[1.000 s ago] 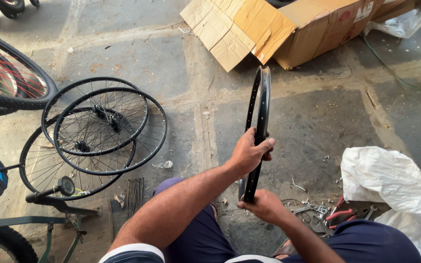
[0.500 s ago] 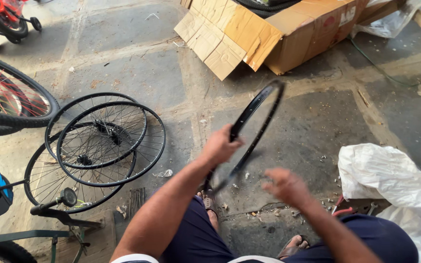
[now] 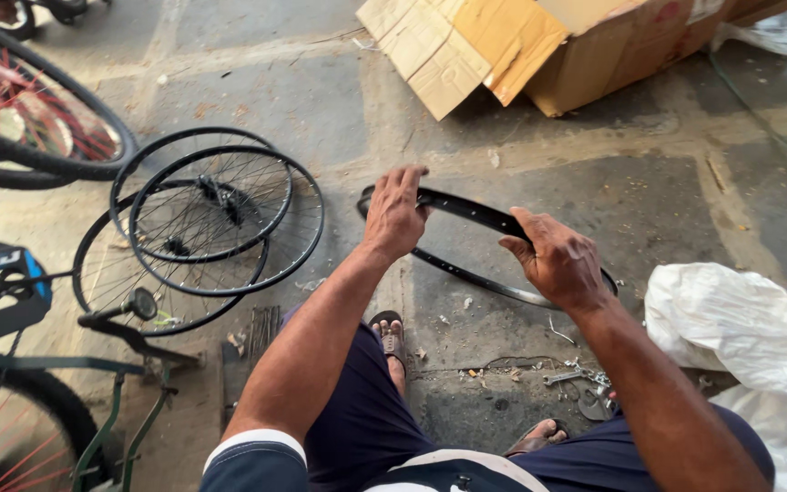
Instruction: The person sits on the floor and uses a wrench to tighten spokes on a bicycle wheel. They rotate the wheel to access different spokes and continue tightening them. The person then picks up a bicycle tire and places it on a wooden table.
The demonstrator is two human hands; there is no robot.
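A stone-slab floor, grey and dusty, fills the view, with an opened cardboard box [image 3: 539, 46] at 12 o'clock and a crumpled white plastic sheet [image 3: 740, 337] at 4 o'clock. At the centre a bare black bicycle rim [image 3: 475, 211] is held nearly flat above the floor, between the person's knees and the box. The left hand [image 3: 395, 211] lies over the rim's 9 o'clock end, palm down, its fingers together and stretched forward across the top of the metal; whether the thumb hooks beneath cannot be told. The right hand [image 3: 559, 260] closes on the rim toward its 3 o'clock end, fingers curled over the band and thumb pointing along it, so the rim runs under both palms. The right hand and wrist cover the rim's right end, and the near arc shows only as a thin dark curve between the forearms. At 9 o'clock lie stacked spoked wheels [image 3: 202, 223], overlapping so their count is hard to make out. A tyred bicycle wheel [image 3: 38, 109] is cut off at 10 o'clock. Small metal tools [image 3: 576, 378] lie by the right knee, too small to identify.
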